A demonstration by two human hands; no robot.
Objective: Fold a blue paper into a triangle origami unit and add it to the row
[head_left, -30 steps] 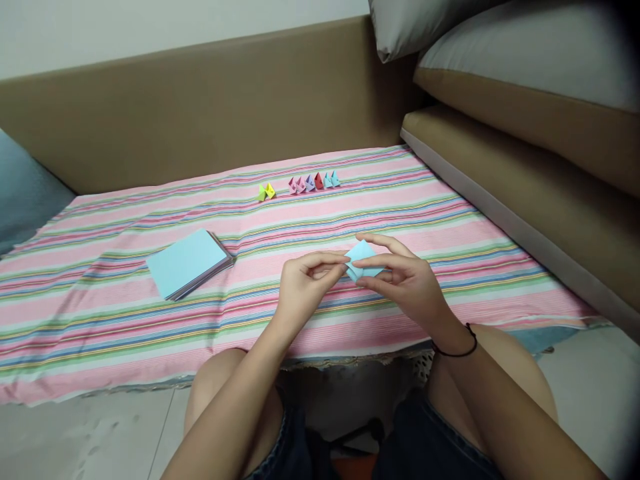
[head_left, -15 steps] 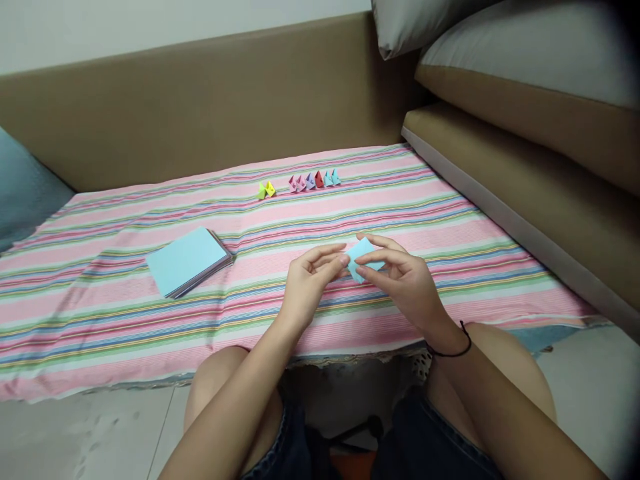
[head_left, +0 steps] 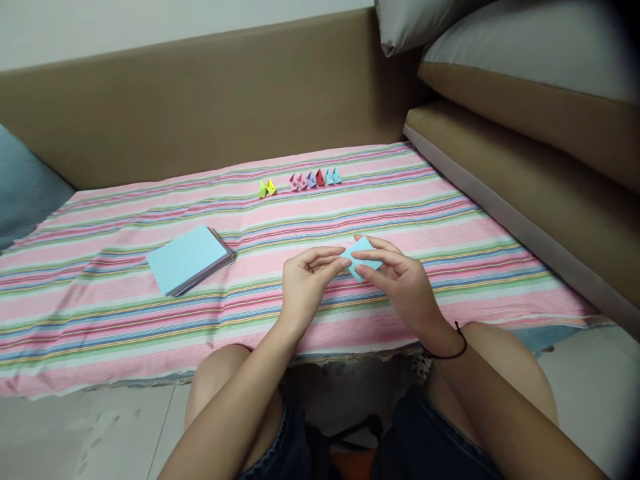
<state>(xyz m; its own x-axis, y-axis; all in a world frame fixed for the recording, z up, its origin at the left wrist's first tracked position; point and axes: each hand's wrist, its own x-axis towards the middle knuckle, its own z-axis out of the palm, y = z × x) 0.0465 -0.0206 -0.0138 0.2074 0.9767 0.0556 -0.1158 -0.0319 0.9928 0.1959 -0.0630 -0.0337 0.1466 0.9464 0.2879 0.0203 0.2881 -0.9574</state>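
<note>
Between my two hands is a small piece of folded light-blue paper (head_left: 361, 249), held just above the striped cloth (head_left: 260, 320). My left hand (head_left: 311, 280) pinches its left corner between thumb and fingers. On the other side, my right hand (head_left: 400, 270) grips the paper with its thumb and fingers, which cover part of it; the finer folds cannot be made out. Left of my hands lies a stack of paper sheets (head_left: 187, 260) with a light-blue sheet on top.
Farther back stand small folded paper figures: a yellow-green pair (head_left: 267, 189) and a row with pink, purple, red (head_left: 321, 177) and blue ones. A brown backrest (head_left: 225, 100) rises behind. Stacked cushions (head_left: 520, 173) border the right, and a blue cushion (head_left: 27, 187) the left.
My left hand has shifted slightly left, and my right hand has moved slightly with the paper. The paper figures and the stack have stayed put.
</note>
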